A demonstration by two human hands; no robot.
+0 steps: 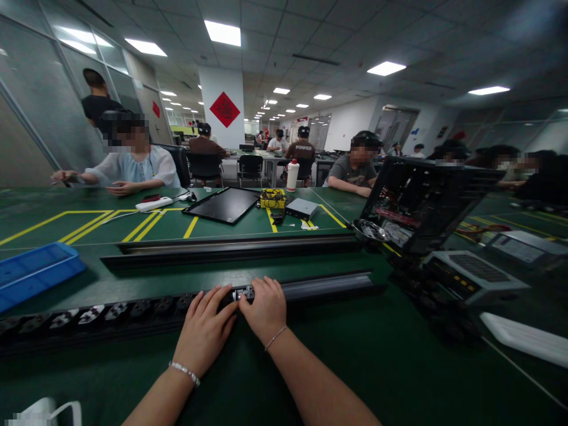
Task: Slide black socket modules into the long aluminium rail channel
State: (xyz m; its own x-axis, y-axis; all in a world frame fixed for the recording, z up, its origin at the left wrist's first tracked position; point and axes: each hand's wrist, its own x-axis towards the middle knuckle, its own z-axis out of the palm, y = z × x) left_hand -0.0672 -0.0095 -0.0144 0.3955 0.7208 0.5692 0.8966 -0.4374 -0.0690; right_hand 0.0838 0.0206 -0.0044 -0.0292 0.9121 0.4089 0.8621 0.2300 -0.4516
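Note:
A long black channel point(328, 287) lies across the table before me, its left part filled with a row of black socket modules point(141, 309), some showing pale metal inside. My left hand point(202, 328) is closed over the end of that row, fingers on the far side and thumb on the near side. Just right of it, my right hand point(267, 307) grips a small socket module point(242, 293) with metal contacts showing, at the channel. Both thumbs are close to this module. The fingers partly hide it, so how deep it sits cannot be seen.
Two black rails point(231, 253) lie beyond the channel. A blue tray point(39, 269) is at left. At right stand an open computer case point(426, 201), a metal bowl point(370, 231) and a power supply point(473, 275). A dark panel point(224, 205) lies farther back; people sit across the table.

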